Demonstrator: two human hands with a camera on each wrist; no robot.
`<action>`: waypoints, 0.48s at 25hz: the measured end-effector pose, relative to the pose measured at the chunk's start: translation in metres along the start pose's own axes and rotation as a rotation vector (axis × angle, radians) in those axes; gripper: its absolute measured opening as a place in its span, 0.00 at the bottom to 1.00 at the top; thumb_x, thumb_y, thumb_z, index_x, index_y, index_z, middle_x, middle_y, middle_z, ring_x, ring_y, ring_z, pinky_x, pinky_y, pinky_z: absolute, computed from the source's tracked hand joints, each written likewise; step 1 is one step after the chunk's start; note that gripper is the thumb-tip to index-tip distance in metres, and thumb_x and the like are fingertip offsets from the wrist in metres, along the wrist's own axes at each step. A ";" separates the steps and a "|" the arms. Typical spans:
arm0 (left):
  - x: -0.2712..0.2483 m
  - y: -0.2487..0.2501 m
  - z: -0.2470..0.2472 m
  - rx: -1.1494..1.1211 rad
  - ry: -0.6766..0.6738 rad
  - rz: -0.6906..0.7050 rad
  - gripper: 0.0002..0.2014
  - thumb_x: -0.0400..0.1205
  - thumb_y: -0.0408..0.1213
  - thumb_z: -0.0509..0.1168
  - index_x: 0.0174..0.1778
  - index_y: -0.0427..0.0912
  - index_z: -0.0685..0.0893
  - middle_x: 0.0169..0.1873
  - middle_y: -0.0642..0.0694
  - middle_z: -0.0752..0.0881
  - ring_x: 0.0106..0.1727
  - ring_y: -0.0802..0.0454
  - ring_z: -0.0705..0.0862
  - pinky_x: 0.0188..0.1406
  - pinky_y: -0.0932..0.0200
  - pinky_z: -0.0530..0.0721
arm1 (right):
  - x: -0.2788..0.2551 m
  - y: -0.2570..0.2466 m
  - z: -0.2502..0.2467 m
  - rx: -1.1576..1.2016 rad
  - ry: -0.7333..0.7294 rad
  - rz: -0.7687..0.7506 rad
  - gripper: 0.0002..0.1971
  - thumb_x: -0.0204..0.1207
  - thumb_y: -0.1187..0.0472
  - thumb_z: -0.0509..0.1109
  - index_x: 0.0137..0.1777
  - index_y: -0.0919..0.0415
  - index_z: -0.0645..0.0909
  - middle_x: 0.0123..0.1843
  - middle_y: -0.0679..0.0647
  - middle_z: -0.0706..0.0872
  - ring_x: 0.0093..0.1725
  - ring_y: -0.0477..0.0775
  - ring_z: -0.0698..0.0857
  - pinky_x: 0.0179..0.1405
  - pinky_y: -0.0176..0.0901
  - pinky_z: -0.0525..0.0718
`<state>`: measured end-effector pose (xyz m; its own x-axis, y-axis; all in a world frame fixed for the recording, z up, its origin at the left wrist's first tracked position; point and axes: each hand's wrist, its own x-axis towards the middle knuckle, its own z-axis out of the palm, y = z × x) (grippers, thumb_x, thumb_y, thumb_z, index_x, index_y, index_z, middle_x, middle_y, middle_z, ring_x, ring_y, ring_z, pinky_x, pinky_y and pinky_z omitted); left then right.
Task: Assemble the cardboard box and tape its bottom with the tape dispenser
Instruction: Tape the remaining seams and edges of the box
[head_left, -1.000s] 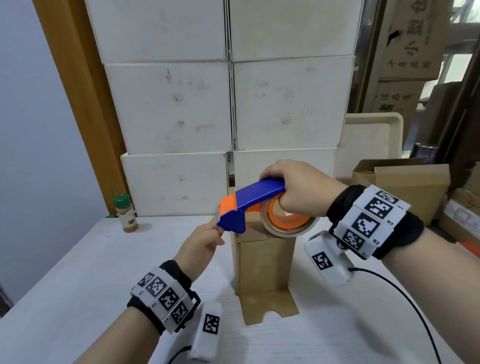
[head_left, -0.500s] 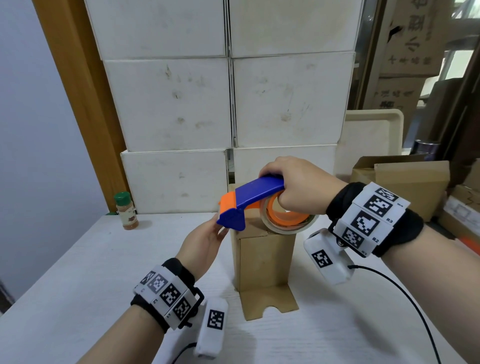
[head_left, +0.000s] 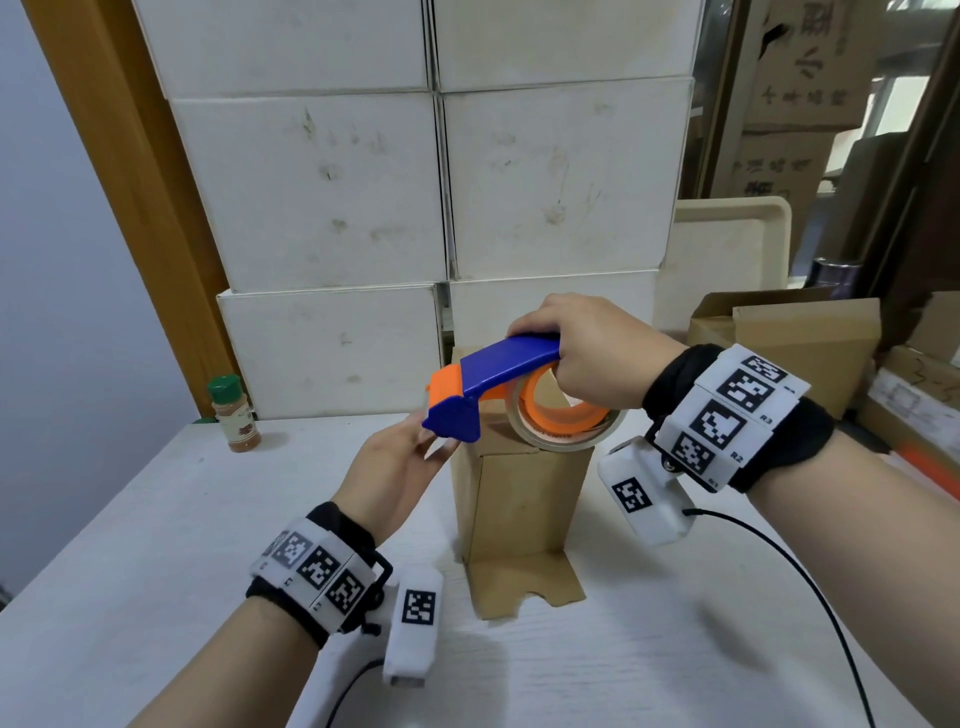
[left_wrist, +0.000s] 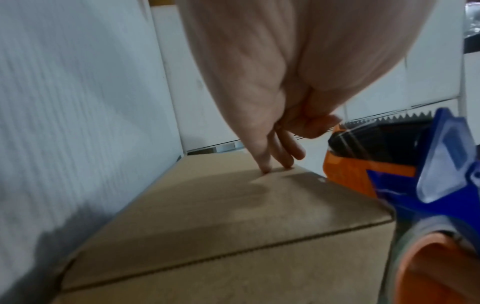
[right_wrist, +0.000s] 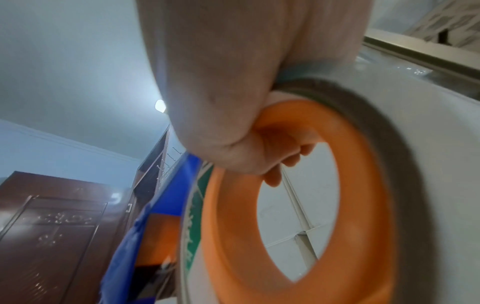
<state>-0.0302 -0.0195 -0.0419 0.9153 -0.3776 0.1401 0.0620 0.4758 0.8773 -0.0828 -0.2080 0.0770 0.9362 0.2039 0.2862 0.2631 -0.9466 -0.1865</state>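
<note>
Box: the cardboard box stands upright at centre frame on the white table, closed flaps up, one loose flap flat on the table toward the lower edge. Upended like this, its bottom seam faces the tape.

Dispenser: the tape dispenser, blue and orange, hovers just above the box top, toothed end pointing left of frame. I judge it is poised to start a strip.

Right hand: the right hand is wrapped around the handle, fingers hooked through the orange core in the right wrist view. That grip lets it drag the roll along the seam.

Left hand: the left hand sits under the dispenser's nose; in the left wrist view two straight fingertips press the top flap, thumb and forefinger pinched close. Whether they hold the tape end, I cannot tell.

Backdrop: a spice jar at left, white boxes stacked behind.
</note>
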 end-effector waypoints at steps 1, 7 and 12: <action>0.000 0.003 -0.001 -0.029 -0.004 0.001 0.21 0.83 0.21 0.47 0.37 0.34 0.85 0.46 0.39 0.88 0.51 0.51 0.87 0.61 0.48 0.84 | 0.001 0.000 0.000 0.014 0.008 0.004 0.26 0.73 0.73 0.60 0.67 0.50 0.78 0.57 0.52 0.80 0.56 0.53 0.77 0.53 0.39 0.73; -0.008 -0.002 -0.013 -0.078 0.055 -0.100 0.20 0.85 0.26 0.48 0.26 0.41 0.69 0.50 0.32 0.83 0.68 0.35 0.79 0.68 0.38 0.76 | 0.006 -0.006 0.007 0.078 0.059 -0.004 0.26 0.72 0.73 0.60 0.66 0.50 0.80 0.56 0.53 0.81 0.54 0.53 0.78 0.54 0.40 0.76; -0.007 -0.006 -0.024 0.080 -0.133 -0.143 0.11 0.63 0.33 0.69 0.32 0.39 0.72 0.63 0.33 0.82 0.72 0.40 0.77 0.70 0.42 0.75 | 0.005 -0.005 0.008 0.098 0.085 0.029 0.25 0.72 0.73 0.61 0.66 0.50 0.80 0.55 0.51 0.81 0.53 0.51 0.77 0.52 0.39 0.74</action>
<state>-0.0275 -0.0005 -0.0590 0.8383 -0.5411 0.0666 0.1507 0.3473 0.9256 -0.0773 -0.2005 0.0722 0.9218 0.1508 0.3571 0.2616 -0.9218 -0.2860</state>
